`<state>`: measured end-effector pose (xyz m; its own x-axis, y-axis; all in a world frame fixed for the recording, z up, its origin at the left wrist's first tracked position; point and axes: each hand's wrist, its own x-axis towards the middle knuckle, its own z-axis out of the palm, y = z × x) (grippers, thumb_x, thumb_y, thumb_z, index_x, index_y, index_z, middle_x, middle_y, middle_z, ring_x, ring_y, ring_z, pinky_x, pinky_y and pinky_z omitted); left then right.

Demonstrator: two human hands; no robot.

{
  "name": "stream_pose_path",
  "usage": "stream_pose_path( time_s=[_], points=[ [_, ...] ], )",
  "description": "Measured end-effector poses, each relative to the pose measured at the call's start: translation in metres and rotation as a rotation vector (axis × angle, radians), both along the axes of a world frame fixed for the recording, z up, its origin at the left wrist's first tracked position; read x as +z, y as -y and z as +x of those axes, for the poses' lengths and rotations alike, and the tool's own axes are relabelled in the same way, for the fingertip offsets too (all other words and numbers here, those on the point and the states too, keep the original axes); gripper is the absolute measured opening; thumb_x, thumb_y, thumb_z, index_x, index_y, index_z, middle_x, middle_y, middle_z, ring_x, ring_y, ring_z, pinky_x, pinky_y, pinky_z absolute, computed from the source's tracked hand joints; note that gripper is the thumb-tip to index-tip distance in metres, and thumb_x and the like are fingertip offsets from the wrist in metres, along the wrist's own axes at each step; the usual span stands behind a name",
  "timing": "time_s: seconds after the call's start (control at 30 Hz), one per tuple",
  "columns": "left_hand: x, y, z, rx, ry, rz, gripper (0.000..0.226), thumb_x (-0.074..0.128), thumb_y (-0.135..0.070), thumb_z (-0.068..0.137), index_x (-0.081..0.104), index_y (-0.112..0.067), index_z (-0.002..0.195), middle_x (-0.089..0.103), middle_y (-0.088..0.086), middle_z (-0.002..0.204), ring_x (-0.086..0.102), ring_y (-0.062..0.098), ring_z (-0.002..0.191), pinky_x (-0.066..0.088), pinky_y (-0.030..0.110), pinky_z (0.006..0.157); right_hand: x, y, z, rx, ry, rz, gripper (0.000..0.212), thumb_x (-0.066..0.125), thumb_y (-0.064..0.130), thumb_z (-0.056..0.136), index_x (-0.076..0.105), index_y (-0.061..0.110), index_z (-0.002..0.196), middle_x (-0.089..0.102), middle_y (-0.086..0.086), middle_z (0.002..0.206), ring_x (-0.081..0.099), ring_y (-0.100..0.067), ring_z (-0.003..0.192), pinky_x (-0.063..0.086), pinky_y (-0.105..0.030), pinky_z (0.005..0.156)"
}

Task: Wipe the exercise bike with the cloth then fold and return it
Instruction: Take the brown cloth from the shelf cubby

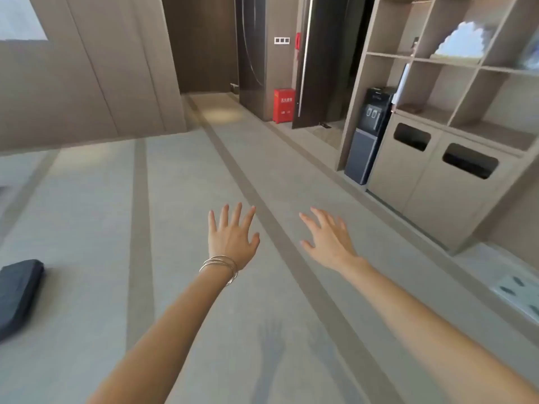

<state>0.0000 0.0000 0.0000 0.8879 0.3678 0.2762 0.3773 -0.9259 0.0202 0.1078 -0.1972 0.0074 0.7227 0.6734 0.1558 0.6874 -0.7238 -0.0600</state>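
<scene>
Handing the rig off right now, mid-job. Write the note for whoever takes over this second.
Left hand: open, fingers spread, empty, held out over the carpet.
Right hand: open, empty, beside it.
Bike and cloth: neither in view. A white pile on the shelf at right may be cloths; too blurred to tell. A dark bundle lies on the carpet at far left.
Done: nothing this view can confirm.
Left: as far as shown, all of it: get the cloth, wipe the bike, fold, return.
</scene>
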Motion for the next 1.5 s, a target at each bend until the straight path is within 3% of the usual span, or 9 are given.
stream_pose_path(
  time_s=[0.3, 0.8, 1.1, 1.27, 1.5],
  points=[
    [-0.030, 0.117, 0.123, -0.239, -0.111, 0.002, 0.061, 0.033, -0.050, 0.092, 0.014, -0.031, 0.147, 0.023, 0.002, 0.155, 0.018, 0.030, 0.142, 0.009, 0.054, 0.116, -0.038, 0.148, 0.081, -0.216, -0.083, -0.075, 0.062, 0.044, 0.043, 0.093, 0.020, 0.025, 0.147, 0.019, -0.006, 0.155, 0.016, -0.020, 0.143, 0.012, -0.046, 0.115],
    [-0.059, 0.310, 0.300, -0.521, -0.222, 0.072, 0.062, 0.028, -0.051, 0.094, 0.006, -0.030, 0.148, 0.014, 0.003, 0.158, 0.010, 0.031, 0.145, 0.004, 0.054, 0.117, -0.048, 0.327, 0.218, -0.382, -0.136, -0.113, 0.061, 0.044, 0.040, 0.094, 0.021, 0.022, 0.147, 0.018, -0.007, 0.155, 0.013, -0.021, 0.143, 0.010, -0.047, 0.116],
    [-0.066, 0.344, 0.382, -0.567, -0.218, 0.017, 0.062, 0.030, -0.052, 0.093, 0.009, -0.032, 0.147, 0.018, 0.002, 0.157, 0.013, 0.030, 0.144, 0.006, 0.054, 0.117, -0.058, 0.356, 0.284, -0.456, -0.141, -0.099, 0.060, 0.046, 0.038, 0.093, 0.024, 0.022, 0.146, 0.021, -0.006, 0.153, 0.014, -0.020, 0.143, 0.007, -0.047, 0.116],
    [-0.063, 0.339, 0.442, -0.540, -0.188, -0.070, 0.062, 0.033, -0.052, 0.093, 0.013, -0.032, 0.147, 0.022, 0.003, 0.156, 0.016, 0.029, 0.143, 0.009, 0.054, 0.116, -0.062, 0.346, 0.332, -0.484, -0.142, -0.093, 0.059, 0.046, 0.039, 0.093, 0.025, 0.022, 0.146, 0.022, -0.006, 0.152, 0.016, -0.020, 0.142, 0.009, -0.047, 0.116],
    [-0.038, 0.309, 0.541, -0.586, -0.177, -0.050, 0.063, 0.033, -0.053, 0.092, 0.012, -0.031, 0.147, 0.019, 0.004, 0.156, 0.013, 0.030, 0.144, 0.006, 0.054, 0.117, -0.031, 0.316, 0.426, -0.509, -0.116, -0.075, 0.060, 0.050, 0.034, 0.092, 0.026, 0.021, 0.146, 0.025, -0.007, 0.151, 0.020, -0.022, 0.140, 0.016, -0.045, 0.116]
  ],
)
